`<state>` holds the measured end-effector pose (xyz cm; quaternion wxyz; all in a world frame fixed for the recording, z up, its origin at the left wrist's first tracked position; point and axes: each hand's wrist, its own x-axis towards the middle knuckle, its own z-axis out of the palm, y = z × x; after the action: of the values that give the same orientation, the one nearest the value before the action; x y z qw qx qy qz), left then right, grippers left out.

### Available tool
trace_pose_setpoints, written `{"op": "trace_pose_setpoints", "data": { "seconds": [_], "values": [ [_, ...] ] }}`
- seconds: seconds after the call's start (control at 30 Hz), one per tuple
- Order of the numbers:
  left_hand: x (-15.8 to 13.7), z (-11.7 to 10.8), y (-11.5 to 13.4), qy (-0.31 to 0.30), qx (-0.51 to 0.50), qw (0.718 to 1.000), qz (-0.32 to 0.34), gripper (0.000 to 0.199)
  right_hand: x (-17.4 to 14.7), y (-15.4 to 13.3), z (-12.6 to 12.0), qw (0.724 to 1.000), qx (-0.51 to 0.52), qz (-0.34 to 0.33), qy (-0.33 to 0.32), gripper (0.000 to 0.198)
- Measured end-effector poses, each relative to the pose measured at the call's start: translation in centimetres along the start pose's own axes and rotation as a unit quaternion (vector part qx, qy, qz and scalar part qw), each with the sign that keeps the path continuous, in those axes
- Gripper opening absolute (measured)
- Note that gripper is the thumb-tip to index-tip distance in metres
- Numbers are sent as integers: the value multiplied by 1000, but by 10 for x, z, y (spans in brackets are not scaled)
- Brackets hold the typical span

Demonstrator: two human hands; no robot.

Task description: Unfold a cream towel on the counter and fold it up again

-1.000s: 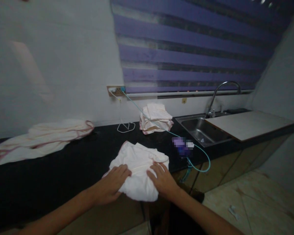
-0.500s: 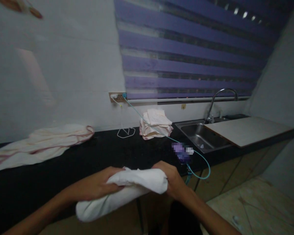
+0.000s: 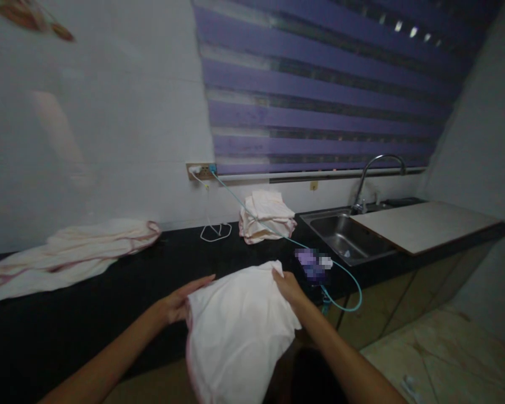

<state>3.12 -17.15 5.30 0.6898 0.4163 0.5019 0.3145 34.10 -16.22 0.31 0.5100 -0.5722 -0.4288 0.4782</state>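
We count 3 lots of cloth: 1 white cloth [image 3: 235, 325] in hand, 1 folded stack [image 3: 266, 216] by the wall, 1 long spread towel [image 3: 71, 252] at the left. There are 2 hands, 1 sink [image 3: 345, 238] and 1 faucet [image 3: 376, 174]. The left hand [image 3: 180, 300] pinches the cloth's left top corner, the right hand [image 3: 288, 286] pinches its right top corner, each grip closed on fabric. The cloth hangs over the tabletop [image 3: 109, 297] front edge. Half a second ago it was bunched into a roll between both hands; now it hangs open and flat.
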Motion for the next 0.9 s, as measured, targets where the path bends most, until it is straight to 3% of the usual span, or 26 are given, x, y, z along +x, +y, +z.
{"op": "trace_pose_setpoints", "data": {
  "seconds": [0.17, 0.23, 0.33, 0.4, 0.47, 0.57, 0.7, 0.9],
  "values": [
    [-3, -9, -42, -118, -179, 975, 54, 106, 21, 25, -12, 999, -11, -38, 4, 66],
    [-3, -2, -56, -95, -234, 965, 65, 122, 29, 33, -14, 998, -4, -57, 9, 72],
    [-4, 20, -59, 21, -246, 968, 46, 125, 35, 39, -13, 997, 3, -76, 32, 81],
    [-6, 38, -51, 76, -244, 966, 32, 110, 34, 39, -11, 995, 8, -91, 45, 85],
    [-9, 53, -42, 88, -250, 964, 24, 95, 30, 37, -10, 994, 7, -94, 60, 89],
    [-12, 68, -30, 38, -220, 975, 15, 89, 22, 30, -14, 994, -1, -94, 59, 90],
    [-1, 81, -15, -43, -153, 987, 29, 87, 24, 12, -37, 990, -6, -131, 49, 76],
    [63, 95, 46, -116, -151, 979, 77, 74, 63, -40, -91, 981, -29, -166, 99, 76]
  ]
}}
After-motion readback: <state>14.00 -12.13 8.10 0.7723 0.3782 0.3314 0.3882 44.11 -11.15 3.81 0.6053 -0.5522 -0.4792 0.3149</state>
